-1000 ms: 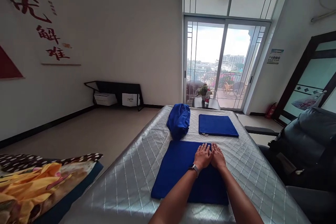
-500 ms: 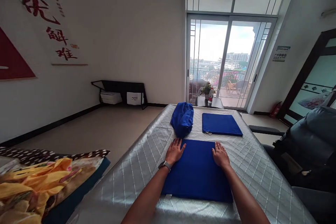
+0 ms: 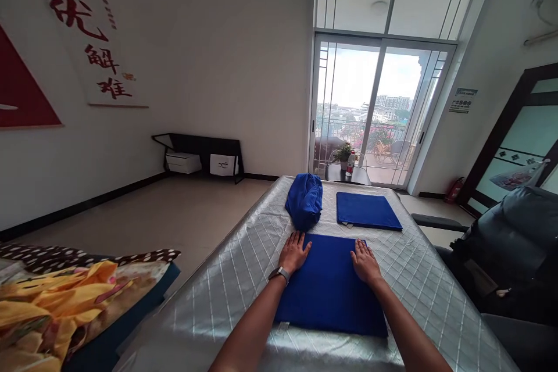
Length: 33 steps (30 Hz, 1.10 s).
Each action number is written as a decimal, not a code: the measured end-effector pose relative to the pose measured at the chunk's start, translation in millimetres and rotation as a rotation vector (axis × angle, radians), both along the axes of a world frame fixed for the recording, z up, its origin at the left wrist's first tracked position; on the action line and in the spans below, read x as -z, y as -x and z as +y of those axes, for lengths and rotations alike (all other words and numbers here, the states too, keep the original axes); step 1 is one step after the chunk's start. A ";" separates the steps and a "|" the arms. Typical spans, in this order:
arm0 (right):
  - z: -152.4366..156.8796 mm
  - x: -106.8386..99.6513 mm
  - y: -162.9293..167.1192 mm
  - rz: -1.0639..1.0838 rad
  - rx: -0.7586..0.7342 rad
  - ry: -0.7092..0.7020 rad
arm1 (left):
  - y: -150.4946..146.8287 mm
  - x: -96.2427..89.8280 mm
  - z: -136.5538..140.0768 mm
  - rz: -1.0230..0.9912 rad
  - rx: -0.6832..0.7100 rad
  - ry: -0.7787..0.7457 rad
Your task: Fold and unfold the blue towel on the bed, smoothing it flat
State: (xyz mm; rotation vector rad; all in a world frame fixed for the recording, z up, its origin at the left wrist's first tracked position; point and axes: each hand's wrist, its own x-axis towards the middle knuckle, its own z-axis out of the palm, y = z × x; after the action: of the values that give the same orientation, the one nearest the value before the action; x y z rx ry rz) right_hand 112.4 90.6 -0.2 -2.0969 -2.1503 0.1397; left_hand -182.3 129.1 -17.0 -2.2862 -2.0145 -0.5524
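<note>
A flat blue square of cloth (image 3: pixel 329 290), like a cushion cover or folded fabric, lies on the silver quilted table cover (image 3: pixel 226 279) in front of me. Flat on its far left corner rests my left hand (image 3: pixel 295 253), fingers outstretched, a watch on the wrist. My right hand (image 3: pixel 365 261) lies open along its far right edge. Just beyond my left fingertips sits a bunched blue cloth bundle (image 3: pixel 304 202). A second flat blue square (image 3: pixel 368 210) lies farther off to the right. A small white tag shows at the near edge of the closer square.
Patterned yellow and brown bedding (image 3: pixel 74 302) lies at the left. A dark bag (image 3: pixel 518 238) stands on the right side. Behind the table are a small table with a plant (image 3: pixel 343 153) and a bottle (image 3: pixel 350 164), then a glass sliding door (image 3: pixel 379 110).
The view has tilted up slightly. My hands stay flat on the near blue square, with only a slight shift of the left hand.
</note>
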 end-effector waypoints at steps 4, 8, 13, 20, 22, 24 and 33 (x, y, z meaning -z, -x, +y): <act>-10.0 4.4 3.8 -0.003 0.006 0.000 | -2.9 -3.7 -3.9 0.013 -0.018 -0.015; -13.9 4.8 5.0 0.006 0.053 -0.018 | -4.6 -14.5 -11.8 0.014 -0.048 -0.082; -12.7 5.0 5.7 0.020 0.076 -0.023 | -33.8 -28.2 -26.1 0.007 0.078 -0.170; -14.1 7.1 4.2 -0.005 0.053 -0.025 | -149.1 -13.4 -47.1 -0.017 0.347 -0.065; -15.2 6.6 3.2 -0.008 0.037 -0.023 | -165.2 -7.6 -51.3 -0.055 0.361 -0.002; -15.5 5.7 2.9 -0.006 0.034 -0.018 | -164.9 -3.8 -53.8 -0.075 0.351 0.043; -12.3 6.9 5.3 0.024 0.086 -0.022 | -41.9 5.0 -57.0 -0.034 0.122 0.021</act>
State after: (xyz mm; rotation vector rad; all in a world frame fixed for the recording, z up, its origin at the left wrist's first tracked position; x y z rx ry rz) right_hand 107.1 78.3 -7.1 -2.1598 -2.0347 0.1310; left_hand -140.5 72.0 -22.0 -2.4411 -1.9137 -0.5840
